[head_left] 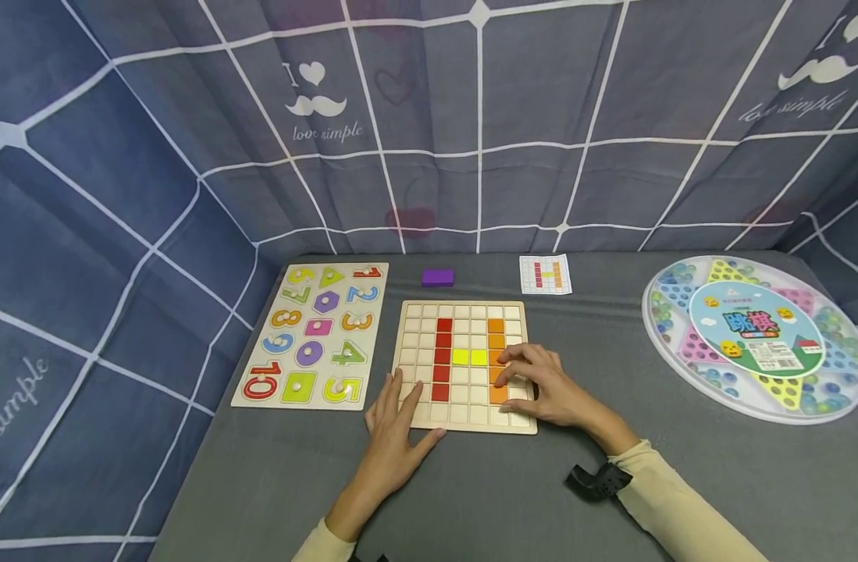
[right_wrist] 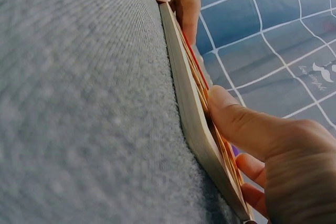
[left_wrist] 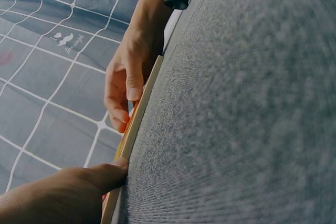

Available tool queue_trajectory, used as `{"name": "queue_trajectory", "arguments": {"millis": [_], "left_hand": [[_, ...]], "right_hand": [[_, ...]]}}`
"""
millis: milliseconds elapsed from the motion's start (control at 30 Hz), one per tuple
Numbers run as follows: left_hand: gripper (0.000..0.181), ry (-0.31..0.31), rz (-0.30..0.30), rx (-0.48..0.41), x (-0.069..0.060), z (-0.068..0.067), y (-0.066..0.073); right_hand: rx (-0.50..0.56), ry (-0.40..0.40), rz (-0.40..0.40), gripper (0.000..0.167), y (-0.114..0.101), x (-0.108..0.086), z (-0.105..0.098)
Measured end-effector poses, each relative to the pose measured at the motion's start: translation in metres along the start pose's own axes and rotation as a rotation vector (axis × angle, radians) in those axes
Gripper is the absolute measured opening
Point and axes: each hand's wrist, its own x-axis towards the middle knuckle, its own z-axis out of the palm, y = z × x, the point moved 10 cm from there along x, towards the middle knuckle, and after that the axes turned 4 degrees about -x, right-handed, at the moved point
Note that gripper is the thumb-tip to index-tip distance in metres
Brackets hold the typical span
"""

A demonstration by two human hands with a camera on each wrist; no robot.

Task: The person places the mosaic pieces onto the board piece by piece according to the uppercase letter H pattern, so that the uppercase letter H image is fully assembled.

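A pale wooden grid board [head_left: 459, 417] lies on the grey cloth. It bears a column of red tiles [head_left: 443, 355], a column of orange tiles [head_left: 496, 341] and two yellow-green tiles [head_left: 468, 357] between them. My left hand [head_left: 393, 441] rests at the board's lower left corner, fingers spread, thumb on the near edge. Over the board's right side, my right hand [head_left: 544, 386] touches the orange column with bent, parted fingertips and thumb. In the right wrist view, its thumb [right_wrist: 226, 108] lies against the tiles above the board's edge. Its fingers partly cover some orange tiles.
Beyond the board are a purple block [head_left: 438, 278] and a small card [head_left: 545, 275] printed with a similar pattern. A number-and-shape puzzle [head_left: 305, 332] lies at left. At right sits a round Chinese checkers set [head_left: 755, 339]. A patterned curtain [head_left: 429, 117] rises behind.
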Motion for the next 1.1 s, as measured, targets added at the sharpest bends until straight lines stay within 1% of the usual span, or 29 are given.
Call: {"name": "queue_trajectory", "arguments": {"millis": [167,333,600,867,1100], "left_hand": [[0.076,0.002,-0.013,0.007,-0.0013,-0.0023,-0.0008],[0.076,0.009,-0.009,0.008,-0.0006,-0.004,-0.0015],[0.075,0.005,-0.005,0.003,0.0013,-0.0021,-0.0009],[0.076,-0.001,0.001,0.005,-0.001,-0.0003,-0.0011],[0.076,0.006,0.012,0.0,-0.0004,-0.001,0.0002]], "right_hand": [[0.003,-0.009,-0.01,0.027,0.0003,0.0016,0.0019],[0.019,-0.018,-0.003,0.026,0.0017,0.0038,0.0028],[0.019,-0.015,-0.009,0.028,0.004,0.002,0.0025],[0.018,-0.016,-0.005,0.027,0.0046,-0.0013,0.0045],[0.018,-0.008,-0.009,0.027,0.0025,-0.0008,0.0014]]}}
